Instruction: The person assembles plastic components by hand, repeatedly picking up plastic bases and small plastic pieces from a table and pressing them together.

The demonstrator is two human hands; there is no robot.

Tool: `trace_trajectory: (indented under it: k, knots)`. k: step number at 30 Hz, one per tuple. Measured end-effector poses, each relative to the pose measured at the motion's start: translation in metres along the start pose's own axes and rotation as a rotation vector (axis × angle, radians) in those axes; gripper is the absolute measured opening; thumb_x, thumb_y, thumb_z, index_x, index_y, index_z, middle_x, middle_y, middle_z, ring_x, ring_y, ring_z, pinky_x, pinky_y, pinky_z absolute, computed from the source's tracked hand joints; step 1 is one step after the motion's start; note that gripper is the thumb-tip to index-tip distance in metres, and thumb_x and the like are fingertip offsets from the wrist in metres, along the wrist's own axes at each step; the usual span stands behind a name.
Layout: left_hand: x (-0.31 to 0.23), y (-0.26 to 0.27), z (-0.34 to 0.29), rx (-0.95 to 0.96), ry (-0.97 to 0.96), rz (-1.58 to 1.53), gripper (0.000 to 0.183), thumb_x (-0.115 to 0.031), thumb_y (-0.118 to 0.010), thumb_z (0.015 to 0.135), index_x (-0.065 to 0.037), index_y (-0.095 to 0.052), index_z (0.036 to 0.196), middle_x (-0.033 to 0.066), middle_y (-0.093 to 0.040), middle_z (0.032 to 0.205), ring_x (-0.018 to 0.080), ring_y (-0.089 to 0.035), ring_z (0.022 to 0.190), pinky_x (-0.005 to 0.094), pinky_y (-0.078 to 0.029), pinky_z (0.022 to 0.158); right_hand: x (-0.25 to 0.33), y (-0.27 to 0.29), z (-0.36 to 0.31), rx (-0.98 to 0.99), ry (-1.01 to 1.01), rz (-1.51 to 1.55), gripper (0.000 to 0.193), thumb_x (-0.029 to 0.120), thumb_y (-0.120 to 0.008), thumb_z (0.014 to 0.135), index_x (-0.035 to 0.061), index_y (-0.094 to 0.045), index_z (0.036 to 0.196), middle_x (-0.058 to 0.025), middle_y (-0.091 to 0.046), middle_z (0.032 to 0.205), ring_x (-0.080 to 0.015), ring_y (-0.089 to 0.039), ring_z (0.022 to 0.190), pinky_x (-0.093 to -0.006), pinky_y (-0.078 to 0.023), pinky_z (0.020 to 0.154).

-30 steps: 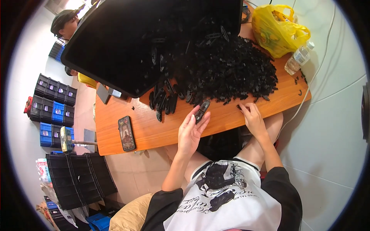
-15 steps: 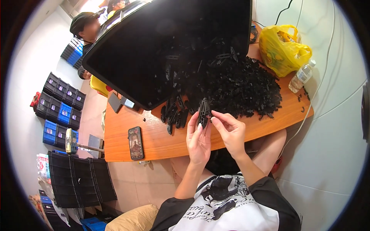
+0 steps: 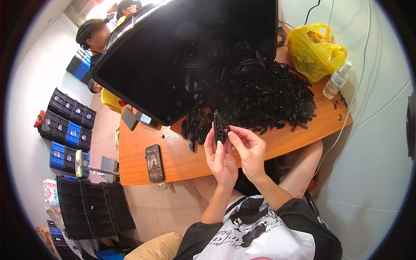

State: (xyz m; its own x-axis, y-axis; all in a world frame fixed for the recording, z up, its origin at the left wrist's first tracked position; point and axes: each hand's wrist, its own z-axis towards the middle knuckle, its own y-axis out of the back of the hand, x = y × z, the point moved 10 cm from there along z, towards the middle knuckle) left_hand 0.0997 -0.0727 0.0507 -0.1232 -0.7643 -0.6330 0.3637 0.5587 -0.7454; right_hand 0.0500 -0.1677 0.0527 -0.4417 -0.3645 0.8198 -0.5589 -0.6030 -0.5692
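Note:
An elongated black plastic part (image 3: 219, 126) with openings along its length stands almost upright over the table's near edge. My left hand (image 3: 222, 164) is closed on its lower end, thumb in front and fingers behind. At the part's right side is my right hand (image 3: 252, 154), its thumb and forefinger pinched together. Whatever lies between those two fingertips is too small and dark to name. Just beyond my left hand, several similar elongated black parts (image 3: 194, 129) lie in a loose group. A large heap of small black pieces (image 3: 277, 99) spreads to the far right of both hands.
A big black tray (image 3: 173, 56) covers the table's far side, with a few elongated parts in it. A phone (image 3: 154, 162) lies at left on the wooden table (image 3: 130, 160). A yellow plastic bag (image 3: 314, 54) and a bottle (image 3: 336, 82) stand at right. Other people are beyond the tray.
Both hands have shifted slightly left with the black part, which is now a bit more upright. The view has turned a little. My grip looks the same.

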Motion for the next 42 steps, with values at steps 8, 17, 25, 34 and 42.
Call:
trace_trajectory:
  k: [8,17,25,34,42]
  knots:
    - [-0.008,-0.001,-0.006,-0.013,-0.075,0.155,0.038,-0.001,-0.037,0.091,0.000,-0.035,0.129,0.0126,-0.033,0.138,0.0204,-0.044,0.118,0.0331,-0.038,0.100,-0.004,-0.004,-0.002,0.027,-0.008,-0.012,0.017,-0.001,-0.062,0.081,-0.0012,-0.060,0.098,-0.0049,-0.063,0.089,-0.0070,-0.057,0.080,-0.0198,-0.046,0.074]
    - [0.001,0.008,-0.012,0.034,0.225,0.026,0.044,-0.004,-0.036,0.092,0.005,-0.028,0.134,0.0173,-0.042,0.130,0.0230,-0.049,0.115,0.0362,-0.039,0.101,0.018,-0.013,0.022,0.280,0.023,-0.099,0.058,-0.004,-0.070,0.070,0.0007,-0.045,0.122,-0.0089,-0.055,0.110,-0.0137,-0.053,0.097,-0.0259,-0.045,0.086]
    - [0.008,0.013,-0.020,0.044,0.323,0.039,0.044,-0.005,-0.037,0.092,0.008,-0.029,0.133,0.0190,-0.039,0.132,0.0249,-0.047,0.118,0.0376,-0.036,0.103,-0.001,-0.012,0.021,0.523,-0.133,-0.167,0.062,-0.004,-0.071,0.069,0.0004,-0.046,0.125,-0.0136,-0.059,0.108,-0.0174,-0.058,0.099,-0.0317,-0.047,0.090]
    - [0.024,0.032,-0.044,0.028,0.394,0.053,0.043,-0.006,-0.039,0.092,0.008,-0.030,0.132,0.0194,-0.039,0.133,0.0272,-0.045,0.120,0.0386,-0.035,0.104,-0.027,0.020,0.006,0.404,-0.255,-0.084,0.047,-0.001,-0.070,0.072,-0.0016,-0.054,0.115,-0.0133,-0.064,0.098,-0.0174,-0.062,0.091,-0.0296,-0.049,0.084]
    - [0.047,0.062,-0.092,-0.037,0.562,0.010,0.042,-0.005,-0.041,0.092,0.006,-0.032,0.132,0.0181,-0.039,0.133,0.0276,-0.044,0.120,0.0394,-0.034,0.104,-0.052,0.052,-0.028,0.399,-0.386,-0.141,0.042,-0.003,-0.067,0.074,-0.0020,-0.052,0.112,-0.0135,-0.062,0.101,-0.0165,-0.060,0.094,-0.0285,-0.048,0.085]
